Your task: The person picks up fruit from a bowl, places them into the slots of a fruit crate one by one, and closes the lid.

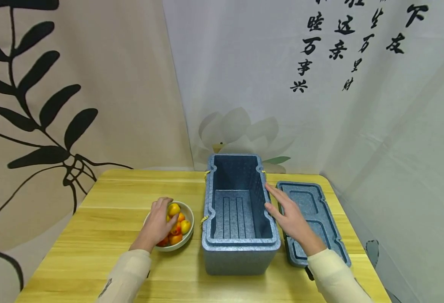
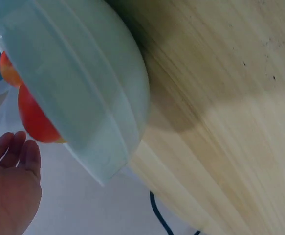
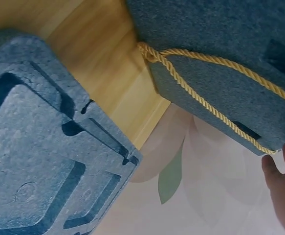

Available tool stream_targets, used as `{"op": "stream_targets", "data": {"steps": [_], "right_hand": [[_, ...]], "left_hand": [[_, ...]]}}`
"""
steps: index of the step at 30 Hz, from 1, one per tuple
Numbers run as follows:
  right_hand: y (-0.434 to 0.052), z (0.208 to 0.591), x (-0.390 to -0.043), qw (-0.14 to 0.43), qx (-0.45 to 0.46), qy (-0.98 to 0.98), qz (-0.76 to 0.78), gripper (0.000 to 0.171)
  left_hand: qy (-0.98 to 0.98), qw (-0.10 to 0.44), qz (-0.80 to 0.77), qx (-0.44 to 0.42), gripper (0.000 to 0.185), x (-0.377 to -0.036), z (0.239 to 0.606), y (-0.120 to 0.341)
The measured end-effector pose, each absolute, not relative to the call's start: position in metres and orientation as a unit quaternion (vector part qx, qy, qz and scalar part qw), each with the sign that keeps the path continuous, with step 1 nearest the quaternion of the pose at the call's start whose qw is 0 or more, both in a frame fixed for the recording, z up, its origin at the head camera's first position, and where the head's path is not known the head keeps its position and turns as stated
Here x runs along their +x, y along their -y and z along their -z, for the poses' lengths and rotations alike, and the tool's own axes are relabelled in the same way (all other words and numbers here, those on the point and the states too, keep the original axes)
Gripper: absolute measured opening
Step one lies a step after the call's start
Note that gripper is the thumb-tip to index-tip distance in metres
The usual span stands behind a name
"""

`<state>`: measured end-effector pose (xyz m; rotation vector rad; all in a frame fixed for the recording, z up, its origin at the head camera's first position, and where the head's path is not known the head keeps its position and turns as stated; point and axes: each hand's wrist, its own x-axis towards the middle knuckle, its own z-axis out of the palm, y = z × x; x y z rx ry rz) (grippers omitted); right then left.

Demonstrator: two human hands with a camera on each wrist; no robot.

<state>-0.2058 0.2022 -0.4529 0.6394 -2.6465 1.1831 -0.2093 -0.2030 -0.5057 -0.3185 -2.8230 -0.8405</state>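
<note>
A pale round bowl (image 1: 190, 229) holds several yellow and red-orange fruits (image 1: 185, 226) whose exact kind I cannot tell. Over its left side lies my left hand (image 1: 157, 223), thumb and fingers spread about the fruit. In the left wrist view, a gap shows between these fingertips (image 2: 31, 149) and the red fruit (image 2: 34, 117). To the right of the bowl stands a blue-grey speckled foam box (image 1: 241, 259), lidless, with nothing visible inside. My right hand (image 1: 292, 216) has its straight fingers at the box's right rim.
The box's lid (image 1: 309, 198) lies on the wooden table (image 1: 104, 210) to the right, partly under my right forearm. Yellow rope (image 3: 201, 100) hangs along the box's side. Behind the table hangs a printed cloth (image 1: 244, 63).
</note>
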Motion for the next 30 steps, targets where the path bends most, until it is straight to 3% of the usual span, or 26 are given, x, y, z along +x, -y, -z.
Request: {"op": "stream_targets", "data": {"steps": [14, 30], "right_hand": [[-0.201, 0.466, -0.208, 0.144, 0.246, 0.873, -0.395, 0.057], [-0.203, 0.472, -0.208, 0.147, 0.247, 0.868, -0.405, 0.055]], "left_hand": [[0.952, 0.092, 0.274, -0.101, 0.049, -0.211, 0.521, 0.202], [0.963, 0.042, 0.259, -0.065, 0.048, -0.222, 0.519, 0.197]]}}
